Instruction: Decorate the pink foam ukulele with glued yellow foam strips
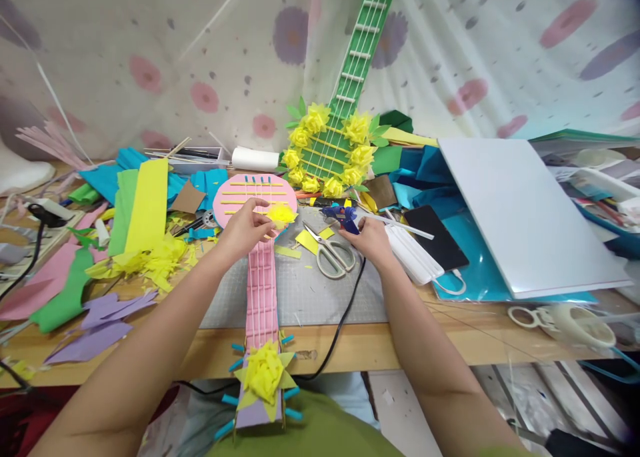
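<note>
A pink paper guitar (261,277) lies on the grey cutting mat with its neck toward me; a yellow paper flower (265,374) sits on its lilac head. Over the guitar's round body, my left hand (247,229) has its fingers bent at a small yellow flower (281,214) near the body's right edge. To the right, my right hand (371,238) is closed round a dark blue glue gun (343,216), whose black cord runs down over the table edge. Grey-handled scissors (334,254) lie open between my hands, beside yellow paper scraps (309,241).
A green guitar with yellow flowers (345,110) leans against the back curtain. Crepe paper strips (147,204) and yellow scraps cover the left side. On the right are a white board (525,210), a black phone (436,236), masks (413,254) and a tape roll (585,325).
</note>
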`<state>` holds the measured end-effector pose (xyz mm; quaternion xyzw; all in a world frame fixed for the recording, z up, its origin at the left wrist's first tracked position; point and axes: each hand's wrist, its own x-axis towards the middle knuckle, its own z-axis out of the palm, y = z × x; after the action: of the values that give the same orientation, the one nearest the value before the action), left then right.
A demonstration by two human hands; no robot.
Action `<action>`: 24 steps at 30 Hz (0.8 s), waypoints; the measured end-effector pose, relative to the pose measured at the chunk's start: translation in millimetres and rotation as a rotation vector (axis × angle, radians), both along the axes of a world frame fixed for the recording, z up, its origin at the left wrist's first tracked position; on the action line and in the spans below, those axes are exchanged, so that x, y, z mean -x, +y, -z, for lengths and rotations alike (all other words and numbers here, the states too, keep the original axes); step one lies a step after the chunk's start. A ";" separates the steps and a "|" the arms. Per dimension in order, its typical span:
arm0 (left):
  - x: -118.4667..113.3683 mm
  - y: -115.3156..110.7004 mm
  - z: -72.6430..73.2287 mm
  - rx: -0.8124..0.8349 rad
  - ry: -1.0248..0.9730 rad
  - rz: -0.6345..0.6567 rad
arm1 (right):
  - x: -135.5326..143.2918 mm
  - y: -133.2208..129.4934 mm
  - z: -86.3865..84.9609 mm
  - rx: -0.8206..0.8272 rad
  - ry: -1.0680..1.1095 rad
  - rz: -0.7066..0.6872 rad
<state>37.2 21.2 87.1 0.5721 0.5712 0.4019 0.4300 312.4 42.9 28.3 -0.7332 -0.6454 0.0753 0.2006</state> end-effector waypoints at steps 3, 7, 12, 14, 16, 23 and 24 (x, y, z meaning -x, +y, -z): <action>3.6 -4.9 -1.0 0.023 0.030 -0.074 | -5.8 -11.0 -20.4 0.156 -0.084 -0.027; -1.5 -16.7 5.6 0.136 -0.107 -0.218 | 5.1 -18.3 -32.6 0.336 0.010 -0.199; -21.1 -22.7 13.7 0.175 -0.484 -0.305 | 63.9 -20.3 -18.2 0.155 0.707 -0.511; -29.4 -22.3 14.3 0.171 -0.652 -0.338 | 90.9 -20.2 -13.4 0.135 1.047 -0.473; -36.5 -21.6 14.0 0.165 -0.800 -0.388 | 113.2 -19.8 -12.6 0.152 1.311 -0.375; -50.5 -23.2 10.4 0.117 -0.993 -0.480 | 151.3 -17.0 -20.5 0.058 1.586 -0.238; -51.2 -23.4 9.8 0.109 -0.997 -0.487 | 153.7 -17.4 -21.8 0.032 1.589 -0.233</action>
<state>88.4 -2.3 77.4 0.1411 0.4345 0.6816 0.5716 158.6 25.5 50.0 -0.3912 -0.3806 0.6044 0.5804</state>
